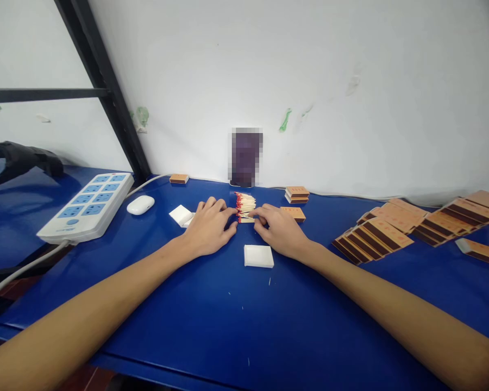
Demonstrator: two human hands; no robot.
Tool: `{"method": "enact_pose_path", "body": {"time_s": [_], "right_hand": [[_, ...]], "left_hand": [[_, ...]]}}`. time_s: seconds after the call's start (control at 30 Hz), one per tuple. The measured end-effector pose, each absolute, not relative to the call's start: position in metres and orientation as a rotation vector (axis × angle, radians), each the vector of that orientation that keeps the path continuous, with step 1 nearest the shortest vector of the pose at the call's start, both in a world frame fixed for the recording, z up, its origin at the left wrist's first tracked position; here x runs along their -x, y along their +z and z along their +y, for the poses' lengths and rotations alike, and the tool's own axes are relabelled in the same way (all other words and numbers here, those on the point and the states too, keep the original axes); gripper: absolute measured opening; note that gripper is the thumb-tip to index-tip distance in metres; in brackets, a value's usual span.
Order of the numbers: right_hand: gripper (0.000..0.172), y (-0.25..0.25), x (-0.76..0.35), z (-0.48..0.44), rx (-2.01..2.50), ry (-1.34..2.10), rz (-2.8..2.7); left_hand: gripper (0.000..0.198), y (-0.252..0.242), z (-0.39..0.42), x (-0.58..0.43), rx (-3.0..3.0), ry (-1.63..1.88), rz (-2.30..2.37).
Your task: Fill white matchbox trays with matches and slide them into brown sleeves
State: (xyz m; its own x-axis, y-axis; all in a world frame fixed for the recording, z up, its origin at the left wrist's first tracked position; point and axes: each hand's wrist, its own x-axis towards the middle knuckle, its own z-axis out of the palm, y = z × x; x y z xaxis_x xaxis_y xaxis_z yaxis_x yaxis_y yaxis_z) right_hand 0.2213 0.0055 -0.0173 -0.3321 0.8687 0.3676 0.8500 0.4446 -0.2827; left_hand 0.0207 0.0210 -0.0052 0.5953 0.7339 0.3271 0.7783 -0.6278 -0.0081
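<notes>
A pile of matches point(245, 203) with red heads lies on the blue table, heads pointing left. My left hand point(212, 227) rests at its left side, index finger at the match heads and thumb held apart. From the right, my right hand point(281, 231) reaches the bare ends, its index finger and thumb bent with a small gap between them. Both hands touch the nearer matches; neither grips one that I can see. In front of my right hand lies a white matchbox tray point(258, 256). Another white tray point(181, 215) sits beyond my left hand, partly covered by it.
Matchboxes point(296, 194) are stacked behind my right hand, near a single matchbox point(294, 213). Many matchbox sleeves point(370, 239) fan out at right. A power strip point(89, 206), a white earbud case point(140, 205) and another matchbox point(179, 178) stand left. A blurred-out upright object point(245, 157) leans against the wall.
</notes>
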Motion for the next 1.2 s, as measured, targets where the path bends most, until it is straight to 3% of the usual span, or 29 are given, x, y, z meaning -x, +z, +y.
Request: {"method": "enact_pose_path", "body": {"time_s": [0.57,0.8,1.2], "right_hand": [[0.022,-0.0169,-0.2207,0.0033,1.432,0.029,-2.222],[0.033,-0.0163,-0.2211,0.0032,1.411,0.04,-2.241],[0.028,-0.0179,-0.2217,0.0042,1.351,0.052,-2.248]], "left_hand": [[0.03,-0.0041,0.0202,-0.0208,2.686,-0.455,-1.238],[0.029,-0.005,0.0208,-0.0205,2.685,-0.467,-1.22],[0.026,-0.0046,0.0218,-0.0201,2.704,-0.484,-1.184]]}}
